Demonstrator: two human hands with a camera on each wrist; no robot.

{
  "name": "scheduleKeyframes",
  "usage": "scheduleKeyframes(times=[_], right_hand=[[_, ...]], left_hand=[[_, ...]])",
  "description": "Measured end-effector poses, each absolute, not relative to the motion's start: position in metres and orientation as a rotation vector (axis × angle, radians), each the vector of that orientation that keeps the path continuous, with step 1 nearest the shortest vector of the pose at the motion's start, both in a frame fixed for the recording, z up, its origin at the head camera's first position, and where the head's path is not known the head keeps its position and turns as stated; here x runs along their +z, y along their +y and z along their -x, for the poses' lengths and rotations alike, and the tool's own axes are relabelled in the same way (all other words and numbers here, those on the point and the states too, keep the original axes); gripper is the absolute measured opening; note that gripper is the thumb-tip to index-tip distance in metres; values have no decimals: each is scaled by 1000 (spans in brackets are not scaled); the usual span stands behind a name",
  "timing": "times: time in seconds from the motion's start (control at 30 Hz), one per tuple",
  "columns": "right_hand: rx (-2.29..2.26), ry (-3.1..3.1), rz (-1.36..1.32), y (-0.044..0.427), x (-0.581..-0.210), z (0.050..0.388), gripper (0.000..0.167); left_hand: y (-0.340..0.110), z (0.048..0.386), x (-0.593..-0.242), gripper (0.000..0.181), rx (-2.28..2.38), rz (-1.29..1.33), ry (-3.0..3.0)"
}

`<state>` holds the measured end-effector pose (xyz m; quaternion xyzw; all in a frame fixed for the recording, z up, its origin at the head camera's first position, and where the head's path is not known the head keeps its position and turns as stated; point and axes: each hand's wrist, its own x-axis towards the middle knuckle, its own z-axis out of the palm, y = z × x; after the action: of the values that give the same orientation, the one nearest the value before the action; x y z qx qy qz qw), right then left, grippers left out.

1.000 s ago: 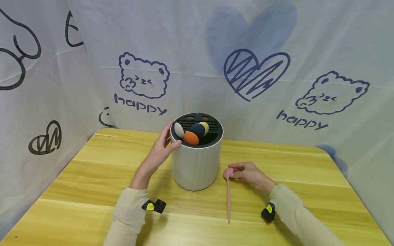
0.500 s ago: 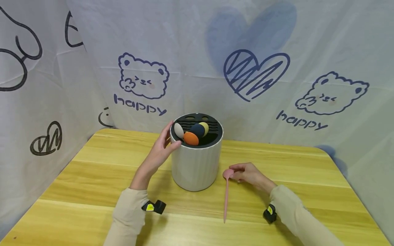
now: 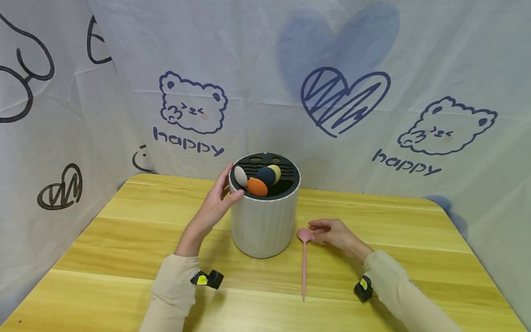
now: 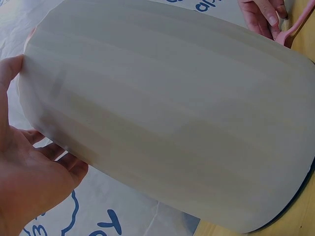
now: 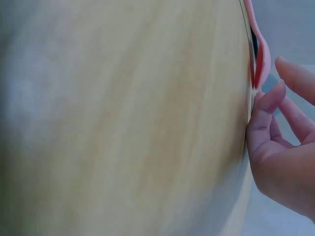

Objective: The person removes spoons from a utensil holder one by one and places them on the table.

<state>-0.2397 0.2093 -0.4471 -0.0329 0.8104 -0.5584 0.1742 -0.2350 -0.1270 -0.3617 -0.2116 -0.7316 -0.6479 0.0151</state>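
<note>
While the left hand [image 3: 215, 200] grips the holder [image 3: 263, 226] at its upper left side, thumb on the near side of the rim and fingers on the wall farther back, the right hand [image 3: 338, 236] lies low over the surface [image 3: 137, 230] just beside the spoon [image 3: 304, 265]. The right hand's fingers are loosely bent and its thumb and fingertips stand apart; the right wrist view shows none of the spoon between them, so it seems to hold nothing. Whether a fingertip touches the edge of the bowl [image 3: 304, 235], I cannot tell.

What matters most is how the spoon lies from the right hand: directly to its left, in the strip between that hand and the holder. The long axis runs nearly straight toward the person, with the bowl at the far end, level with the right fingertips, and the handle's tip pointing back at the near edge. The right hand is clearly the nearer one; the left has the whole holder between it and the spoon.

The holder stands upright. In its black lid [image 3: 286, 186] sit a white head [image 3: 240, 175], an orange head [image 3: 257, 186], a navy head [image 3: 265, 176] and a yellow head [image 3: 275, 172], bunched toward the left.
</note>
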Motion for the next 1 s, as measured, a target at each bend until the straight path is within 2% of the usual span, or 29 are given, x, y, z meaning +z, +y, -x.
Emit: scheduleKeyframes(times=[0.5, 1.0], right_hand=[[-1638, 2288, 103, 217, -436, 242, 45], [-1695, 2424, 247, 218, -380, 233, 44]], left_hand=[[-127, 235, -364, 75, -2011, 665, -2274], [-128, 235, -365, 75, -2017, 674, -2267]])
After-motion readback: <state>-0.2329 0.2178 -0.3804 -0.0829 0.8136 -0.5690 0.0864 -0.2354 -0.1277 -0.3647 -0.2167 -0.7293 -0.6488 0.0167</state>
